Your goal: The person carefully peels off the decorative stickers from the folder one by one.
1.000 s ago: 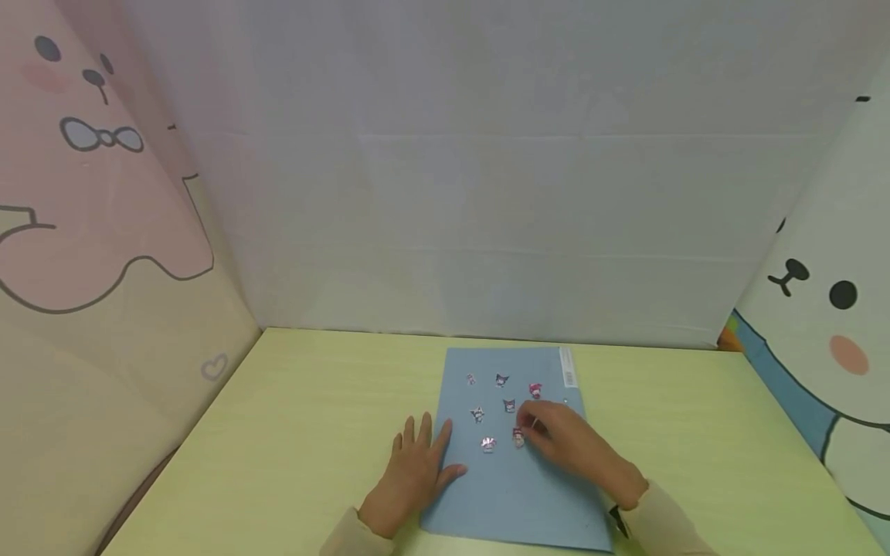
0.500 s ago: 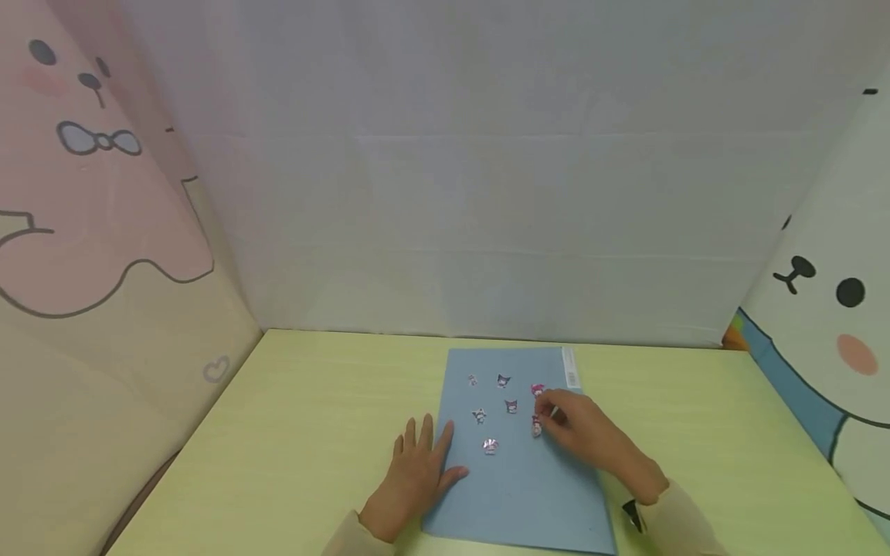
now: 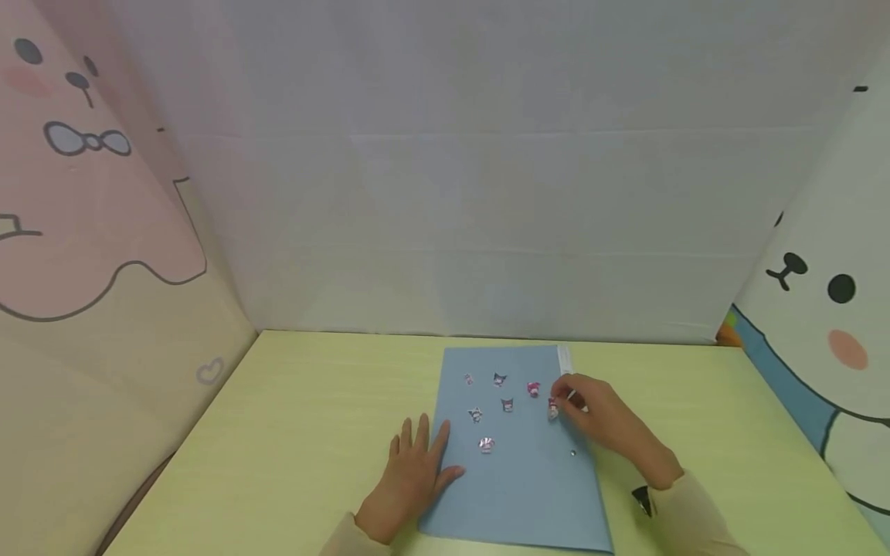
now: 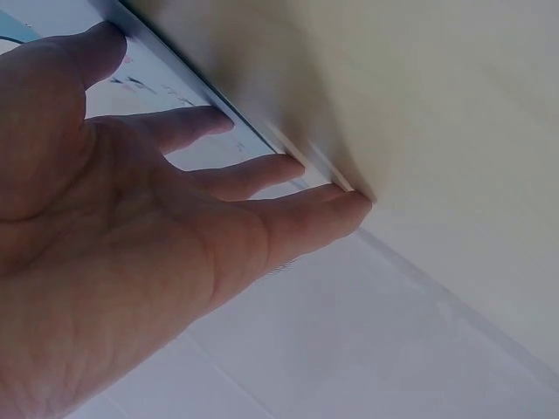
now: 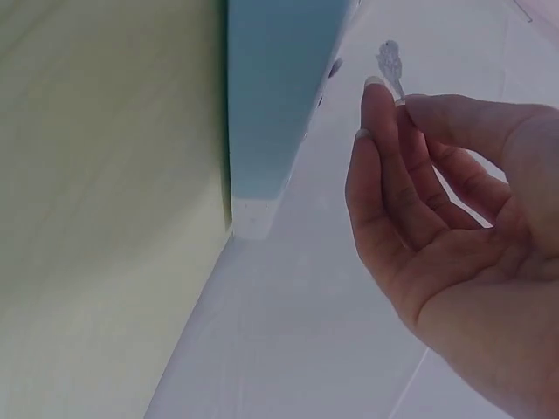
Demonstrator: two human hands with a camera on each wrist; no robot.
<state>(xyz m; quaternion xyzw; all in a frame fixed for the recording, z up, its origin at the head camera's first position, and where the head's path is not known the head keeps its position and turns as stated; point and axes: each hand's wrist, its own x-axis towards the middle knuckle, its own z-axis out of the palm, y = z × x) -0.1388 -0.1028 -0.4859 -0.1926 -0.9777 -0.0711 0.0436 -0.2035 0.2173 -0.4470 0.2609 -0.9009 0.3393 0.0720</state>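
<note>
My right hand [image 3: 591,413] pinches a small cartoon-character sticker [image 3: 552,408] by its top, between thumb and fingertips, over the right side of a blue folder [image 3: 521,494]. In the right wrist view the sticker [image 5: 390,59] shows its pale back, sticking out past the fingertips. Spread flat, my left hand [image 3: 410,475] rests across the folder's left edge, thumb and forefinger on it and the other fingers over the table. Several more character stickers lie on the folder, among them a pink one [image 3: 533,389], a purple one [image 3: 507,405] and a pale one [image 3: 486,445].
The folder lies on a pale yellow table [image 3: 292,432]. A white label [image 3: 564,358] marks its far right corner, and a tiny shiny dot [image 3: 573,453] its right side. White sheeting [image 3: 445,193] stands behind; cartoon-printed cloths flank both sides.
My right hand has carried the pinched sticker to the right and farther up the folder, now right of the pink sticker. The left hand has stayed in place.
</note>
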